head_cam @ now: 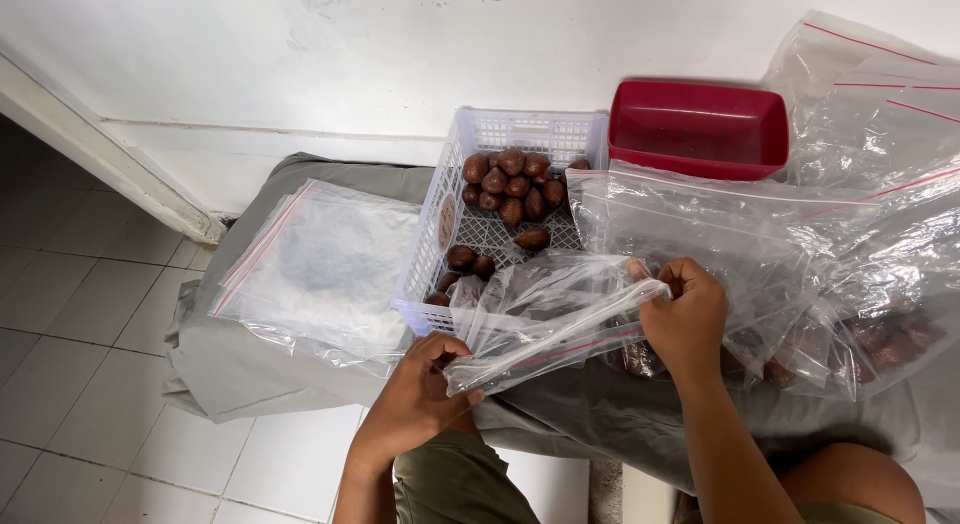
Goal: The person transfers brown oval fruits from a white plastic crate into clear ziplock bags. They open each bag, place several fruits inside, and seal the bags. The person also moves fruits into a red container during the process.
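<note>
Near the white basket (440, 234) of brown fruit (510, 184), left hand (415, 399) and right hand (685, 319) each pinch shut on a clear zip bag (545, 319).

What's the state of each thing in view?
Left hand: pinching one end of the zip bag's strip.
Right hand: gripping the other end.
Zip bag: held, stretched between the hands.
Basket: upright, part full of brown fruit.
Red tub: upright.
Bag stack: flat, empty.
Filled bags: lying flat.
</note>
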